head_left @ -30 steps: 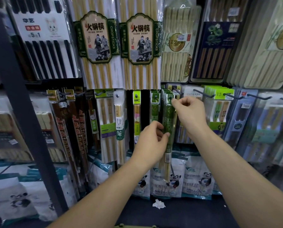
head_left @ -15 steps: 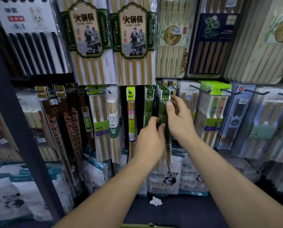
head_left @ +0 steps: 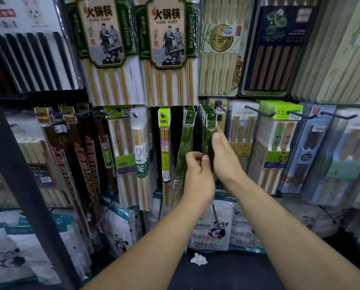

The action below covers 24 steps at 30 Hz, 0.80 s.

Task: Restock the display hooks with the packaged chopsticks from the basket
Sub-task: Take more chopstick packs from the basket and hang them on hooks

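**Green pack on its hook, right hand let go**

Half a second ago the right hand [head_left: 224, 159] was pinching the top of the green chopstick pack [head_left: 207, 141]. Now it has slid lower and opened: its fingers lie straight along the pack's right edge, thumb tip up beside the wrapper. The left hand [head_left: 198, 176] still holds on, as before, with curled fingers and thumb pinching the pack near its middle. The two hands sit close together, almost touching.

The pack hangs with its long axis vertical. Its header is at the top, on the hook [head_left: 212, 117] at the front of a stack of matching green packs, in the middle row of the display. Its lower end is hidden behind the hands.

Just to the left another green pack [head_left: 187, 141] hangs alone, tilted slightly. Above are two wide hot-pot chopstick packs [head_left: 166, 49], below are panda-printed bags [head_left: 216, 231], and a crumpled scrap of paper [head_left: 199, 259] lies on the dark shelf nearest the camera.
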### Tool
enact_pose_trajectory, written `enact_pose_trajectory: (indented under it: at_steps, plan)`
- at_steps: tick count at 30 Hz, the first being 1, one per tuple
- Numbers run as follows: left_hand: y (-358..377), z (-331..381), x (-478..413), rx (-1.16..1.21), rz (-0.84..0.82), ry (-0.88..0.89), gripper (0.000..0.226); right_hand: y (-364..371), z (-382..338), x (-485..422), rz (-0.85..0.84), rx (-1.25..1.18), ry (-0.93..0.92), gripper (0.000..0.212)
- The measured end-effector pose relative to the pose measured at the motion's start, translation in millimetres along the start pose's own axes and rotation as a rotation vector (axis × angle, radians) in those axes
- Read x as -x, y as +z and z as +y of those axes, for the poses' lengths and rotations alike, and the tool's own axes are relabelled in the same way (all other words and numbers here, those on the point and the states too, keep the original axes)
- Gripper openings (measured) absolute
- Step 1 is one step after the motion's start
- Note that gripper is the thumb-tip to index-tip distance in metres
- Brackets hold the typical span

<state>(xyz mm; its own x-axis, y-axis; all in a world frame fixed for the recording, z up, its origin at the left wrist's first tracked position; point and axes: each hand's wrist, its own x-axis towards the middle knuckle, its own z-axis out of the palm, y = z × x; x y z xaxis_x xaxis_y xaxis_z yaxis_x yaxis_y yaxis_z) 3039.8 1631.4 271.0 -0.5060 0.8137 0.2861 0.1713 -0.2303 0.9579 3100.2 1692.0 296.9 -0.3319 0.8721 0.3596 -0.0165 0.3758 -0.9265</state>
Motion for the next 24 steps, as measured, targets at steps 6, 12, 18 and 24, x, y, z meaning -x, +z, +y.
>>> enact_pose_trajectory:
  at_steps: [6,12,18,24]
  plan:
    - [1,-10,0,0.08,-0.114,-0.06,0.057,0,15,15,-0.118,-0.13,0.08,0.068]
    - [3,-8,-9,0.196,-0.163,-0.136,0.065,8,18,17,-0.139,-0.218,0.114,0.071]
    - [6,-8,-12,0.324,-0.2,-0.185,0.066,12,27,13,-0.153,-0.285,0.217,0.078]
    - [-5,-4,0,0.227,-0.261,-0.201,0.063,4,25,21,-0.129,-0.194,0.12,0.071]
